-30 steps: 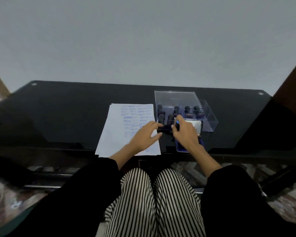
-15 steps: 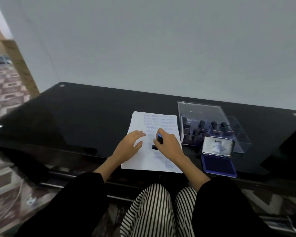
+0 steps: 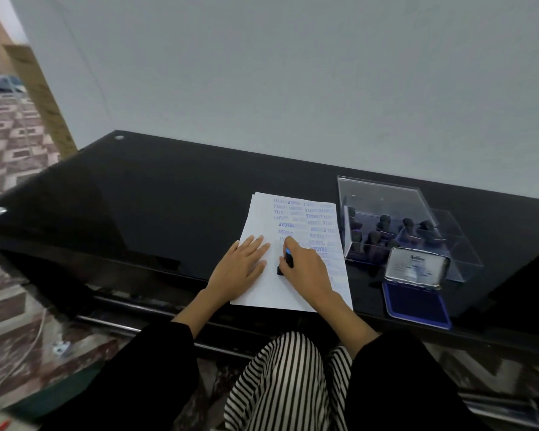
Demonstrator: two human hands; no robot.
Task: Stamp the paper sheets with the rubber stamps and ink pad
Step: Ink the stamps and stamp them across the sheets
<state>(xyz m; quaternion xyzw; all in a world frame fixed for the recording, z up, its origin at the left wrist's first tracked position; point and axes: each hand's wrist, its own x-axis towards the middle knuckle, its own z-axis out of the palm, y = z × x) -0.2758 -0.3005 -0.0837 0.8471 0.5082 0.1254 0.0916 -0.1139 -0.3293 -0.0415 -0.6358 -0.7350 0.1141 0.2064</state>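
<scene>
A: Which step is this?

B: The pressing, it seems. The right hand (image 3: 305,269) has its grip closed round a stamp (image 3: 288,259), face down on the paper sheets (image 3: 280,293), near their middle. The left hand (image 3: 241,269) lies flat, fingers straight, pinning them to the table (image 3: 168,213).

A: And the stamp's long axis?

B: Near upright, blue top tipped away from the person. Next probably calls for a straight lift, then the open ink pad (image 3: 416,303) on the right.

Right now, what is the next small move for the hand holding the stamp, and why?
Probably lift the stamp straight up: the right hand grips it with its base seemingly on the paper, and the left hand lies flat, steadying it.
</scene>
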